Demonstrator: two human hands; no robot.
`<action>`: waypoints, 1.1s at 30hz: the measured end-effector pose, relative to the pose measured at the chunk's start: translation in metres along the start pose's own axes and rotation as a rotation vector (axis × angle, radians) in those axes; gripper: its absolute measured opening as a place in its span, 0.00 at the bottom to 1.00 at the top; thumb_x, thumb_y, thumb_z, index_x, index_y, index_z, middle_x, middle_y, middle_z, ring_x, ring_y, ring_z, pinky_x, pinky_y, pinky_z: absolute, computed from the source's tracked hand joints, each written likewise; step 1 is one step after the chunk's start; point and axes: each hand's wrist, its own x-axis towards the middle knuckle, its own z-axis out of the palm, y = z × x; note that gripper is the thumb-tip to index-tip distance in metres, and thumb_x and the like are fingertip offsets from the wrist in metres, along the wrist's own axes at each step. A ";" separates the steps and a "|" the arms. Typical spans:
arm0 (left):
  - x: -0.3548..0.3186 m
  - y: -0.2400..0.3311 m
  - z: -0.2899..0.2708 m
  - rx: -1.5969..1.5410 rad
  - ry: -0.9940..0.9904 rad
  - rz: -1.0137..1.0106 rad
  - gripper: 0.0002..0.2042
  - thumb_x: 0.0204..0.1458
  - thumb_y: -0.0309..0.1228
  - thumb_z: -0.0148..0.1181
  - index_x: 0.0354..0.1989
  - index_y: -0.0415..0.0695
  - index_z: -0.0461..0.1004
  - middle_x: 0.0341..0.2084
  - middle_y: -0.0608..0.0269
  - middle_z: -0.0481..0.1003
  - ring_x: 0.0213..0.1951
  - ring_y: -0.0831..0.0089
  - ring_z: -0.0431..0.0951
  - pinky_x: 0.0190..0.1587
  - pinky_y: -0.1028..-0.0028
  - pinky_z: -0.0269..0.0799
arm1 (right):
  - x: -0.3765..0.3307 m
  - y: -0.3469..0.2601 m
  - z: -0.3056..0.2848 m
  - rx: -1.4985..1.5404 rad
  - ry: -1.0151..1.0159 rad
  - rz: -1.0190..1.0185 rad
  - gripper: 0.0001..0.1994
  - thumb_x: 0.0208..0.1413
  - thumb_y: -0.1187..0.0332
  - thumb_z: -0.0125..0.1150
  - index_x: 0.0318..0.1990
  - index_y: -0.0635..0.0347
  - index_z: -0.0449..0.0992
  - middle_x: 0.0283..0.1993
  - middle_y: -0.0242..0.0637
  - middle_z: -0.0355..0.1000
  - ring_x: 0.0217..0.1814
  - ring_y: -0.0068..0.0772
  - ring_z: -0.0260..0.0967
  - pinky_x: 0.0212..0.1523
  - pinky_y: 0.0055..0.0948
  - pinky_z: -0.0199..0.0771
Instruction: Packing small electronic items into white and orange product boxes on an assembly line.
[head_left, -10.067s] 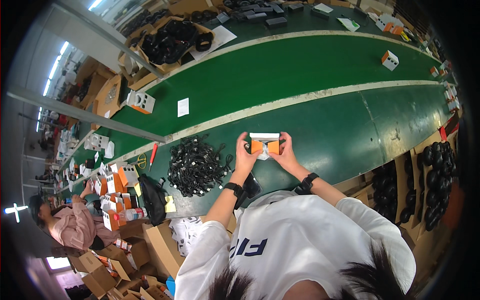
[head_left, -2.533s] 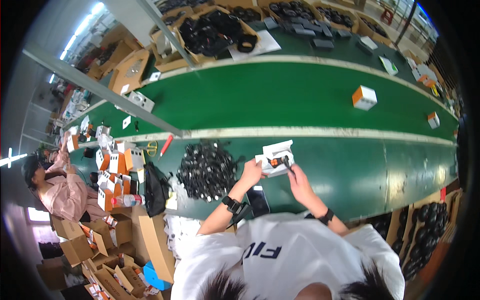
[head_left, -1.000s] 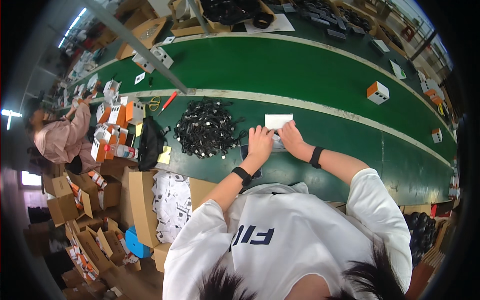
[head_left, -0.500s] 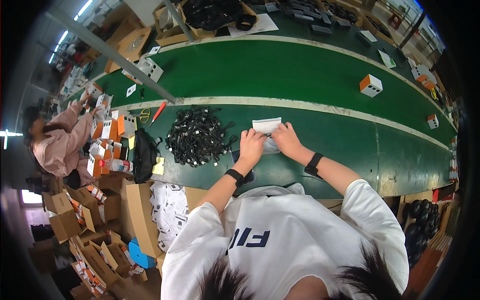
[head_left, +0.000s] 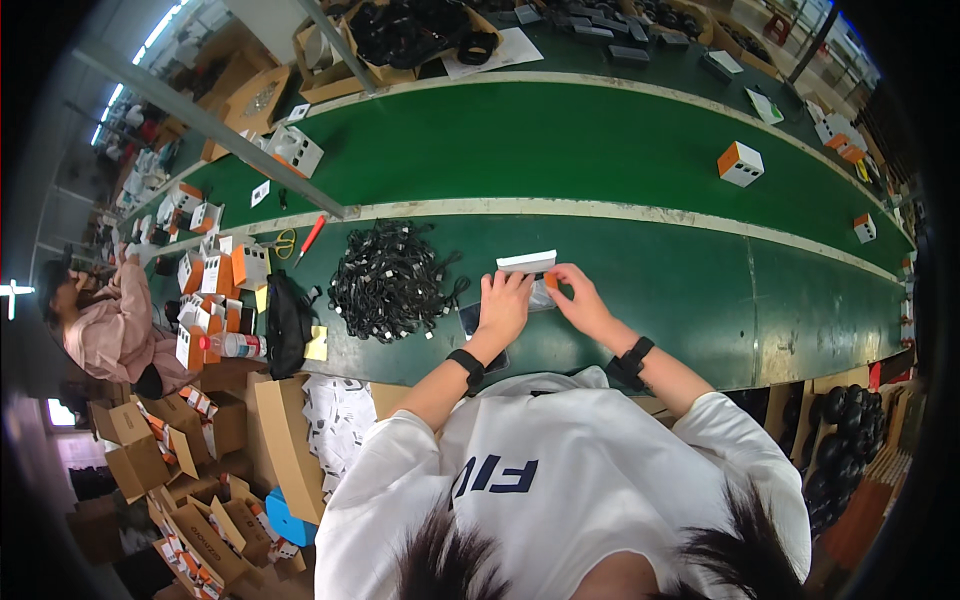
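Observation:
A small white and orange box [head_left: 530, 266] lies on the near green strip of the bench, its flap up. My left hand [head_left: 505, 305] rests on its left side and my right hand [head_left: 577, 298] grips its right end, both pressing it against the bench. A dark phone [head_left: 470, 322] lies just under my left wrist. To the left of my hands sits a heap of black cables [head_left: 392, 282].
A green conveyor belt [head_left: 560, 140] runs behind, carrying a white and orange box [head_left: 741, 163] and another [head_left: 864, 227]. A black pouch [head_left: 288, 322], red pen [head_left: 310, 237] and stacked small boxes [head_left: 210, 290] lie left. A person in pink [head_left: 105, 330] works there. Cardboard cartons [head_left: 180, 470] crowd the floor.
My hands have stayed on the box at the near strip, shifting slightly as the head moved; ten seconds ago I held the box up in the air. A box on the belt drifted right.

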 end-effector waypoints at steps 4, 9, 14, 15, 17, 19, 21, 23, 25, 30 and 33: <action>-0.002 0.005 0.003 -0.562 0.191 -0.182 0.10 0.49 0.26 0.52 0.41 0.41 0.72 0.43 0.61 0.69 0.46 0.59 0.65 0.47 0.63 0.60 | -0.014 0.007 0.020 -0.203 0.140 -0.140 0.09 0.46 0.74 0.59 0.36 0.64 0.70 0.50 0.40 0.61 0.54 0.44 0.58 0.52 0.34 0.62; -0.016 -0.014 0.023 -0.633 0.118 -0.250 0.17 0.44 0.21 0.56 0.46 0.40 0.67 0.46 0.54 0.67 0.49 0.56 0.64 0.49 0.63 0.62 | -0.009 0.011 0.027 -0.212 0.123 -0.137 0.11 0.45 0.75 0.60 0.38 0.63 0.70 0.51 0.40 0.59 0.52 0.45 0.58 0.51 0.34 0.62; 0.002 0.004 0.019 -0.560 0.268 -0.552 0.31 0.35 0.19 0.63 0.52 0.41 0.60 0.49 0.50 0.64 0.51 0.57 0.64 0.52 0.65 0.61 | -0.003 0.025 0.032 0.089 0.283 -0.005 0.22 0.41 0.77 0.63 0.46 0.59 0.66 0.51 0.43 0.58 0.51 0.43 0.58 0.49 0.31 0.64; 0.003 0.001 0.016 -0.607 0.361 -0.530 0.32 0.34 0.20 0.65 0.53 0.41 0.59 0.50 0.50 0.62 0.52 0.57 0.63 0.53 0.65 0.60 | -0.001 0.016 0.031 0.114 0.300 0.054 0.24 0.41 0.78 0.63 0.49 0.60 0.63 0.51 0.42 0.57 0.48 0.38 0.59 0.46 0.29 0.66; 0.003 -0.008 0.017 -0.744 0.363 -0.495 0.30 0.34 0.19 0.65 0.50 0.41 0.61 0.49 0.52 0.65 0.52 0.57 0.64 0.55 0.65 0.59 | 0.008 0.012 0.031 0.145 0.301 0.104 0.27 0.41 0.78 0.64 0.51 0.60 0.60 0.52 0.41 0.57 0.46 0.33 0.60 0.43 0.26 0.67; -0.012 -0.018 0.023 -0.867 0.286 -0.497 0.25 0.34 0.18 0.64 0.46 0.42 0.66 0.44 0.54 0.70 0.48 0.54 0.69 0.53 0.64 0.62 | 0.011 0.017 0.030 0.101 0.115 0.129 0.26 0.38 0.77 0.65 0.48 0.59 0.64 0.49 0.43 0.60 0.48 0.42 0.61 0.48 0.31 0.65; -0.027 -0.035 0.037 -0.623 0.431 -0.142 0.21 0.30 0.20 0.64 0.38 0.44 0.71 0.40 0.55 0.73 0.44 0.55 0.72 0.50 0.62 0.65 | 0.015 0.026 0.028 -0.098 0.053 -0.269 0.21 0.36 0.79 0.61 0.43 0.61 0.68 0.48 0.40 0.64 0.51 0.42 0.63 0.52 0.33 0.63; -0.015 -0.016 0.019 -0.815 0.296 -0.121 0.26 0.27 0.32 0.72 0.40 0.45 0.70 0.46 0.52 0.70 0.52 0.52 0.66 0.55 0.59 0.60 | 0.011 0.036 0.013 -0.119 0.060 -0.241 0.20 0.37 0.80 0.60 0.43 0.61 0.68 0.52 0.44 0.64 0.56 0.44 0.60 0.56 0.34 0.61; -0.027 -0.022 0.016 -0.725 0.193 -0.093 0.32 0.31 0.39 0.72 0.48 0.45 0.68 0.51 0.51 0.66 0.56 0.51 0.61 0.58 0.59 0.55 | 0.007 0.058 0.013 -0.186 0.008 -0.262 0.25 0.35 0.79 0.62 0.47 0.60 0.68 0.55 0.45 0.61 0.59 0.46 0.57 0.59 0.37 0.58; -0.030 -0.023 0.011 -0.611 0.007 0.016 0.25 0.47 0.36 0.58 0.55 0.45 0.63 0.57 0.52 0.59 0.59 0.52 0.56 0.59 0.56 0.52 | -0.001 0.027 -0.015 -0.193 -0.237 -0.191 0.22 0.40 0.77 0.62 0.47 0.59 0.67 0.60 0.48 0.56 0.62 0.47 0.54 0.60 0.38 0.54; -0.035 -0.019 0.009 -0.484 -0.025 -0.017 0.25 0.49 0.37 0.55 0.58 0.50 0.61 0.60 0.53 0.54 0.62 0.53 0.52 0.62 0.55 0.45 | 0.000 0.038 -0.010 -0.180 -0.223 -0.247 0.18 0.42 0.78 0.60 0.45 0.60 0.68 0.59 0.49 0.56 0.61 0.49 0.55 0.59 0.39 0.55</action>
